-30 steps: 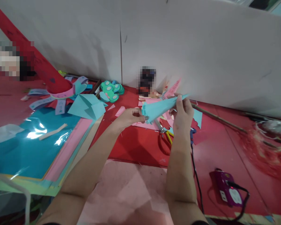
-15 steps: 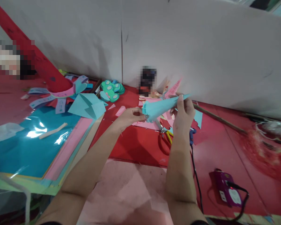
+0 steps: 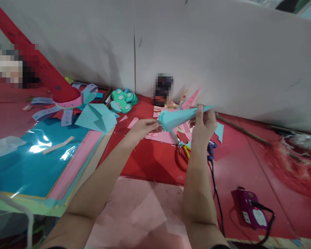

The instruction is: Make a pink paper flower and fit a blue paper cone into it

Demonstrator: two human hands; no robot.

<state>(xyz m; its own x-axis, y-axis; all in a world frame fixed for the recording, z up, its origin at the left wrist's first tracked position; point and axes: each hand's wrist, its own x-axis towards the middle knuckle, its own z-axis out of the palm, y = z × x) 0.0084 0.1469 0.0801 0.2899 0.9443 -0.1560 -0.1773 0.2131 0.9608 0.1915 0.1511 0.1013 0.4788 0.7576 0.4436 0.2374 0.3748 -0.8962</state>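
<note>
A light-blue paper cone [image 3: 177,119] is held nearly level above the red tabletop, its wide cut edge to the left and its tip to the right. My right hand [image 3: 204,122] pinches the narrow end between thumb and fingers. At the wide end, my left hand [image 3: 148,128] has its fingers closed on the notched rim. Under the cone lie pink paper pieces [image 3: 162,137] and pliers with yellow and red handles [image 3: 181,147]. Just right of my right wrist is a dark blue tool, perhaps a glue gun [image 3: 211,148], with a black cord.
Sheets of coloured paper under shiny plastic [image 3: 23,166] lie at left, beside a folded light-blue paper [image 3: 97,117] and green paper shapes [image 3: 124,100]. A purple power socket [image 3: 252,209] sits at right, near a wooden stick [image 3: 243,129] and red netting [image 3: 295,169].
The cone has shifted slightly to the right and turned a little. My left fingers have moved up along its rim; my right hand keeps its pinch on the tip.
</note>
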